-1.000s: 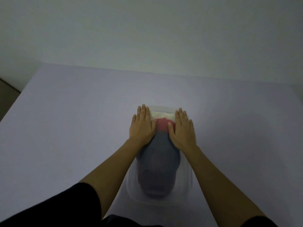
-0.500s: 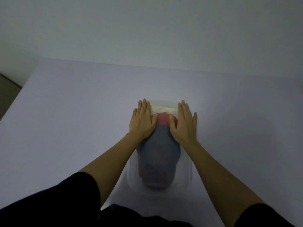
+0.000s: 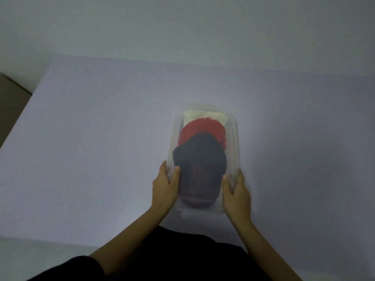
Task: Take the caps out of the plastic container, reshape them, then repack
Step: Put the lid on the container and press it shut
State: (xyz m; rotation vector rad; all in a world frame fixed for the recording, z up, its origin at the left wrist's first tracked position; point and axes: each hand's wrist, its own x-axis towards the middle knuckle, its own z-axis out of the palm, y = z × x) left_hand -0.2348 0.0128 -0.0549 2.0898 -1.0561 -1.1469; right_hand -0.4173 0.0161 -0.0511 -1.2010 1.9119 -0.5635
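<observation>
Fingers of the left hand and right hand grip the near side walls of the container on the table, with the dark cap, red cap and cream cap all nested inside, so I judge either nothing unpacked yet or repacking finished.

Clear container with cream cap at 12 o'clock, red cap mid, dark navy cap at 6 o'clock, on pale lavender table, black sleeve at 7 o'clock.
</observation>
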